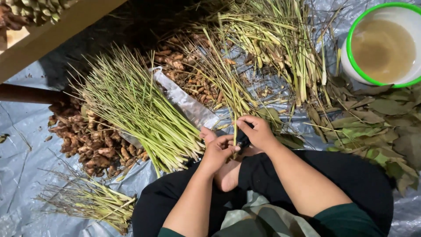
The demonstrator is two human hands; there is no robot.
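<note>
On the floor, a wrinkled grey plastic sheet (26, 131) carries everything, its surface slick and creased. The largest mass is the loose heap of lemongrass (272, 39) at the top, long stiff green-yellow stalks with dry papery leaves. Beside it lies a trimmed bundle (136, 114), fanned and even-cut, resting over a pile of knobbly brown rhizomes (87, 140), probably ginger or galangal, though the view is too coarse to say which. Dull green dried leaves (377, 118) spread at the right below a white basin with a green rim (351, 39) holding cloudy water. A smaller, drier bunch (96, 202) sits at lower left.

The lemongrass stalk (236, 109) being worked stands just above the person's crossed legs. It looks light, fibrous, springy along its length and firm at the base, so the thick lower end is the sound place to grip. The left hand (218, 151) closes its fingers round that base; the right hand (258, 131) pinches the stalk just above, fingers narrow and curled.
</note>
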